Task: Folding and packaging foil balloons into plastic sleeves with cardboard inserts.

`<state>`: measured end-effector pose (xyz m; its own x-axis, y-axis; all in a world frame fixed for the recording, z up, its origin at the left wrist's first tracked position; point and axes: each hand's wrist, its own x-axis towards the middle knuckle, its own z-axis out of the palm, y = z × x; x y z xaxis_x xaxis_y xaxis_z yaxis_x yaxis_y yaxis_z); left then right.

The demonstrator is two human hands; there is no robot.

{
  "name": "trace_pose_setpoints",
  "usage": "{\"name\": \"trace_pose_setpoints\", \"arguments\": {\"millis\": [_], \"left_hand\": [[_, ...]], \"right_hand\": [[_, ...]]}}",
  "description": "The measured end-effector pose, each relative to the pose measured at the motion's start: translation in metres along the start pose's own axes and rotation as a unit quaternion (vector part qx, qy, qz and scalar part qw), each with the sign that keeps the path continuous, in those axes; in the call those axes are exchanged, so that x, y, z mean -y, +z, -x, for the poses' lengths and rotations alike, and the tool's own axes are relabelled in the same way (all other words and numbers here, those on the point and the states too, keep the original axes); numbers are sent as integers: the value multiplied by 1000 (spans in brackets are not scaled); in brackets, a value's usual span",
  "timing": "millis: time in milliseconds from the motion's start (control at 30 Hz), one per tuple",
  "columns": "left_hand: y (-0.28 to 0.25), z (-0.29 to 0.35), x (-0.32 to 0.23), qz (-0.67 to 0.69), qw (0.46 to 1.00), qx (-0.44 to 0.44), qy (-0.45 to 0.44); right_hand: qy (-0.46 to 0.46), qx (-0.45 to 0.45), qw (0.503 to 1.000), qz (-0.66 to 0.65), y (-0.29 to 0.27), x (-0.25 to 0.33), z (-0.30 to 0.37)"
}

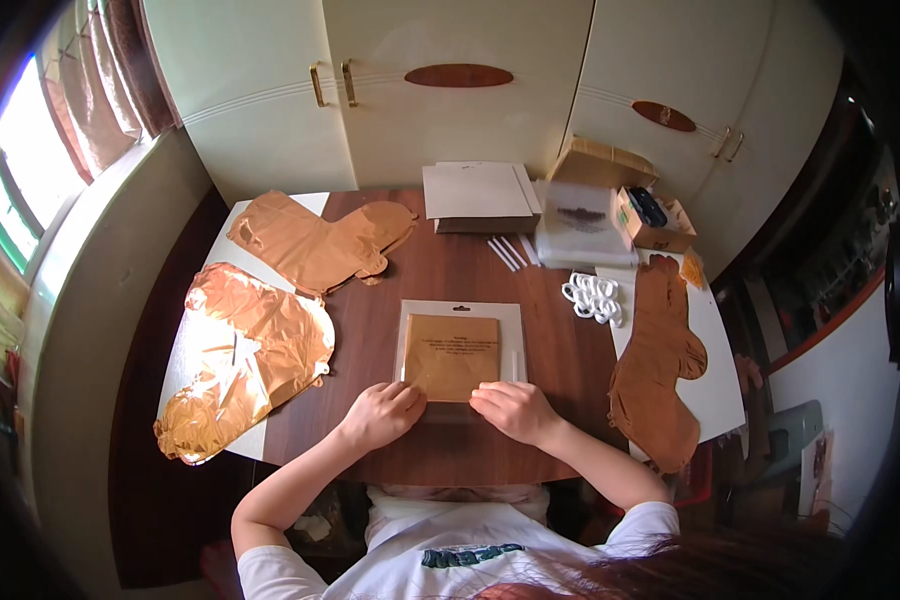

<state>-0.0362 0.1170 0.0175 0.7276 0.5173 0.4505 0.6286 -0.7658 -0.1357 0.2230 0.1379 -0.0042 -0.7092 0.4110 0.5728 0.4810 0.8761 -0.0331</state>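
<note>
Now both hands rest on the near edge of a clear flat packet (460, 345) holding a folded gold sheet, which lies at the middle of the brown table (560, 350). Left hand (382, 414) presses its lower left corner and right hand (515, 410) its lower right, fingers curled flat rather than pinching. Left of the packet lie two rose-gold foil balloons (250, 350); right of it, white plastic clips (592, 297).
</note>
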Motion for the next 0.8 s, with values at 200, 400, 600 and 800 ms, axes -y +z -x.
{"name": "trace_pose_setpoints", "arguments": {"millis": [200, 400, 600, 800], "left_hand": [[5, 7, 1, 51, 997, -10, -60], [6, 13, 1, 45, 998, 2, -51], [2, 12, -6, 20, 999, -4, -44], [3, 11, -8, 17, 998, -17, -59]], "right_hand": [[50, -1, 999, 12, -5, 3, -4], [44, 16, 999, 8, -6, 0, 2], [45, 19, 999, 4, -9, 1, 2], [45, 8, 999, 3, -7, 0, 2]]}}
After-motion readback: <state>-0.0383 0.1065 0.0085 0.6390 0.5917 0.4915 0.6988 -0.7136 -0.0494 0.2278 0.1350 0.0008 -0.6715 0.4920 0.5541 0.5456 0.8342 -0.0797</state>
